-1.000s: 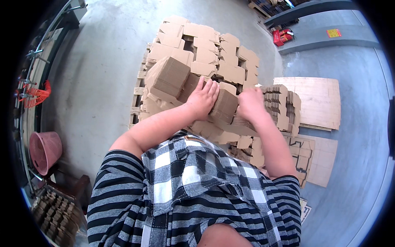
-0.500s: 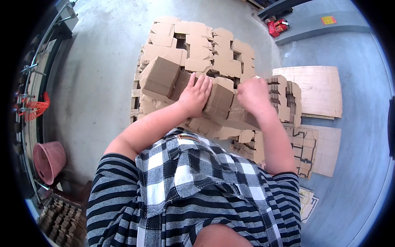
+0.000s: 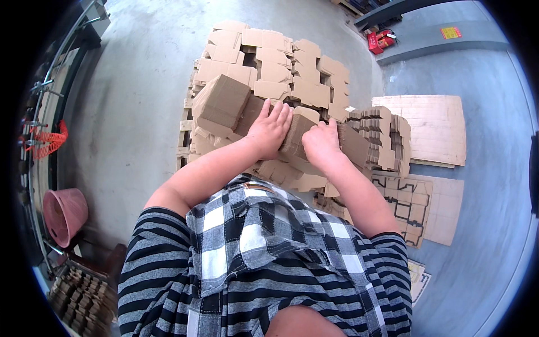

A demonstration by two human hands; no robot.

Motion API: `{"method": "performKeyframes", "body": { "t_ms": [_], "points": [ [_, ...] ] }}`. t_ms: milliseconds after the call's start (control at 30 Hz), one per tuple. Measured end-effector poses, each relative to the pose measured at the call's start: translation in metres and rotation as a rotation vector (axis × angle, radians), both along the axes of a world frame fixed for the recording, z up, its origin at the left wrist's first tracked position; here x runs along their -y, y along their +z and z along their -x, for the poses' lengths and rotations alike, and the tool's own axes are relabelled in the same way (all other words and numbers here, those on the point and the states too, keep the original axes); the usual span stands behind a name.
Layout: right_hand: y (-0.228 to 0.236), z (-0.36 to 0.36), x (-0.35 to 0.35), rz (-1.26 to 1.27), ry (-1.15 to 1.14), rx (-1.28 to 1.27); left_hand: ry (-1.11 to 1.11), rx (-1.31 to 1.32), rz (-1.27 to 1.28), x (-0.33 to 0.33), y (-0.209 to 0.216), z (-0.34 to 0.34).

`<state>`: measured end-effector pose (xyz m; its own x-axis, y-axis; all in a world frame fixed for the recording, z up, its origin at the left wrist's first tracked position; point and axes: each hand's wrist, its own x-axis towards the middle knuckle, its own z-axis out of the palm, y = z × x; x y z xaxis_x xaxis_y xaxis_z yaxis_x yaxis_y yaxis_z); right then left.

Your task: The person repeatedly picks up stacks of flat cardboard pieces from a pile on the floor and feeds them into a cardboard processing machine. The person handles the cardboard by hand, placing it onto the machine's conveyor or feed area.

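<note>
A thick stack of die-cut brown cardboard blanks lies tilted across the larger piles, its layered edges facing me. My left hand rests flat in a recess of this stack, fingers stretched out and pointing away from me. Close on its right, my right hand is closed, knuckles up, against the stack's right part. Whatever its curled fingers may hold is hidden beneath them. Beyond both hands lie several piles of flat cardboard blanks, with a wooden pallet edge showing at their left.
More upright-edged cardboard blanks stand at the right. Past them on the floor lie a pale board and a die board with dark lines. A pink basket and a red coiled hose are at the left.
My right hand has moved left and a little toward me along the stack, coming nearer to the left hand. My left hand keeps its place on the cardboard.
</note>
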<state>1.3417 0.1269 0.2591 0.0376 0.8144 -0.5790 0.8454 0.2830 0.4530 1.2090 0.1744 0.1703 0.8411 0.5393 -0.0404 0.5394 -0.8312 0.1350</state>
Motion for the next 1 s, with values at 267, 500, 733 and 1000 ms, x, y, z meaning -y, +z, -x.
{"method": "performKeyframes", "body": {
  "t_ms": [267,500,733,1000],
  "points": [
    [-0.003,-0.003,0.008,0.014,0.090,-0.018,-0.019,0.057,-0.042,0.003,-0.003,0.004],
    [0.044,0.002,-0.005,-0.010,-0.029,0.048,-0.018,-0.021,0.010,0.003,0.006,0.006],
    [0.067,-0.069,-0.035,-0.679,-0.125,-0.140,-0.018,-0.005,0.028,0.000,0.007,0.004],
    [0.091,-0.037,0.031,-0.315,-0.308,-0.430,-0.017,-0.026,0.003,0.001,0.006,0.005]
  ]
}}
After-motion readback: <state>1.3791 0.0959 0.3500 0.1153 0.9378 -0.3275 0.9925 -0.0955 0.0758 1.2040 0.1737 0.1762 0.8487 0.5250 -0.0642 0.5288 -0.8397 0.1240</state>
